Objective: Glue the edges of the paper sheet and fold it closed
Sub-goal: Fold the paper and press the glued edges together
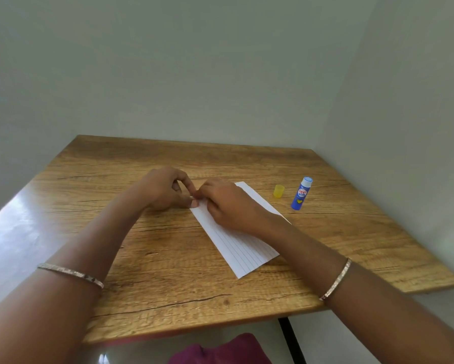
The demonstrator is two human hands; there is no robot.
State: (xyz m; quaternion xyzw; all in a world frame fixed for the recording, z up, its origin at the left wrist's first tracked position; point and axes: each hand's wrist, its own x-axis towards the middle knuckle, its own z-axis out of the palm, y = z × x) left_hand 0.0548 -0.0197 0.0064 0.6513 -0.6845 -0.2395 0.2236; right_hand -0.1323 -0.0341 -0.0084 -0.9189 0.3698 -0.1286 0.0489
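- Head view, far left: brown wood-grain table [94, 185], glare along its left edge.
- left hand [165, 190]: fingers curled, thumb and forefinger pinching the far left corner of the white ruled paper sheet [244, 253].
- right hand [231, 206]: lies over the paper sheet's far half, fingers bent, tips meeting the left hand's at that same corner and apparently gripping the edge. The contact itself is hidden.
- paper sheet: flat on the table at centre, set on a slant. It looks already folded into a narrow strip.
- Risk: if the edges are off line when pressed, the glue could set them crooked. A hard tug at the pinched corner might tear or crease it.
- small yellow plastic cap [278, 191]: stands on the table, right of the paper sheet, apart from it.
- blue plastic glue stick [301, 193]: upright, uncapped, just right of the cap. Left open, it may dry out, and a forearm could tip it.
- Writing: label reads "levi stik". Smaller print too small to tell.
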